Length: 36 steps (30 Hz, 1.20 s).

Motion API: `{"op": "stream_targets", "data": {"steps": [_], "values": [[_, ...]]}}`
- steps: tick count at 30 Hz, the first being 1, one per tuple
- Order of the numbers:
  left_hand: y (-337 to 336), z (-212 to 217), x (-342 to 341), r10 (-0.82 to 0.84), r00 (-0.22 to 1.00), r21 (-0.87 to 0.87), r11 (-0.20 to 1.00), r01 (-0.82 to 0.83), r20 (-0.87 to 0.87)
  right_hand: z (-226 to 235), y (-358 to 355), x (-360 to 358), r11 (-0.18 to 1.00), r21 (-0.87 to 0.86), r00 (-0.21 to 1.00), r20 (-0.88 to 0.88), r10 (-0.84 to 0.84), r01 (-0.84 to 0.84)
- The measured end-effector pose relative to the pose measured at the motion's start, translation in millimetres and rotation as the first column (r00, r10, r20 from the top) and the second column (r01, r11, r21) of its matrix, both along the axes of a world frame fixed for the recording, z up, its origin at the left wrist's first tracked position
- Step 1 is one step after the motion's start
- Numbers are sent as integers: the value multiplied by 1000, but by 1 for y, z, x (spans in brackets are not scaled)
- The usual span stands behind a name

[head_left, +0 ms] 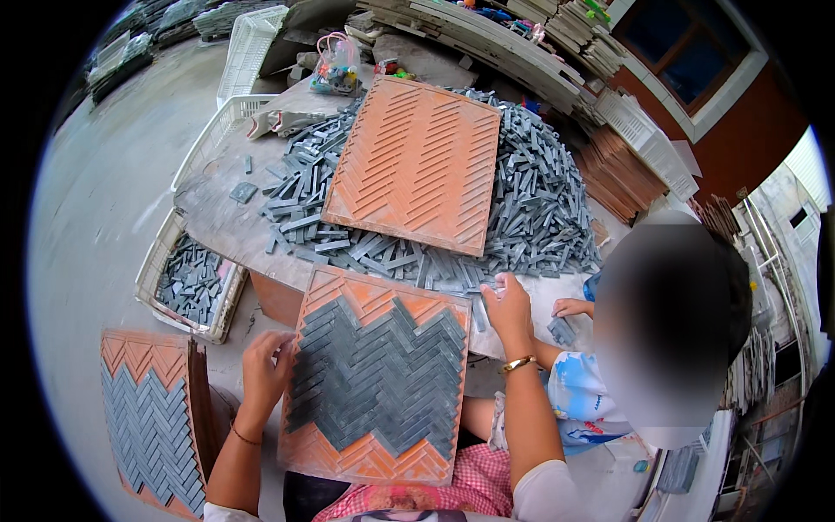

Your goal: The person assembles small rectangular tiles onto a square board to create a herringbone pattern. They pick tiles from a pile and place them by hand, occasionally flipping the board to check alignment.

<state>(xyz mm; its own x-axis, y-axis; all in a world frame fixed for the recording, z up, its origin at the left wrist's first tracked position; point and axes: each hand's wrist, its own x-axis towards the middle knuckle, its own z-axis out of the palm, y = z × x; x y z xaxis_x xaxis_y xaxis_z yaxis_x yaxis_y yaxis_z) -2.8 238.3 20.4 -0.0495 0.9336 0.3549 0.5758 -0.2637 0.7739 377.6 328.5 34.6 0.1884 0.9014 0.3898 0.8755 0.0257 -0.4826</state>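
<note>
An orange mould tray [376,468] lies tilted across my lap, its middle filled with dark grey stone strips [374,374] in a zigzag herringbone pattern. Bare orange grooves show along its far and near ends. Beside the tray's left edge is my left hand [268,365], its fingers curled in; what they hold, if anything, is hidden. My right hand [511,309] is raised past the far right corner, with thumb and fingers drawn together. A grey strip [479,315] lies just under those fingertips, and I cannot make out whether they grip anything.
A second orange tray [417,165], its grooves bare, rests on a heap of loose grey strips [544,191] on the table. A white crate [228,304] of strips stands left. Filled trays [148,418] are stacked at lower left. A child [583,383] sits close on my right, one hand near small grey pieces.
</note>
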Motion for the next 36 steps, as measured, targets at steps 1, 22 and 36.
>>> {"op": "stream_targets", "data": {"steps": [1, 22, 36], "values": [[8, 6, 4, -18, 1000, 19, 1000, 18, 13, -2, 16, 0, 997, 74, 995, -99, 15, -8], [-17, -17, -7, 112, 970, -80, 992, -97, 214, -2, 7, -98, 751, -278, 793, -335, 509, -599], [-48, -36, -20, 203, 906, -219, 967, -127, 372, -20, 26, 52, 969, -231, 988, -101, -112, 86]]}}
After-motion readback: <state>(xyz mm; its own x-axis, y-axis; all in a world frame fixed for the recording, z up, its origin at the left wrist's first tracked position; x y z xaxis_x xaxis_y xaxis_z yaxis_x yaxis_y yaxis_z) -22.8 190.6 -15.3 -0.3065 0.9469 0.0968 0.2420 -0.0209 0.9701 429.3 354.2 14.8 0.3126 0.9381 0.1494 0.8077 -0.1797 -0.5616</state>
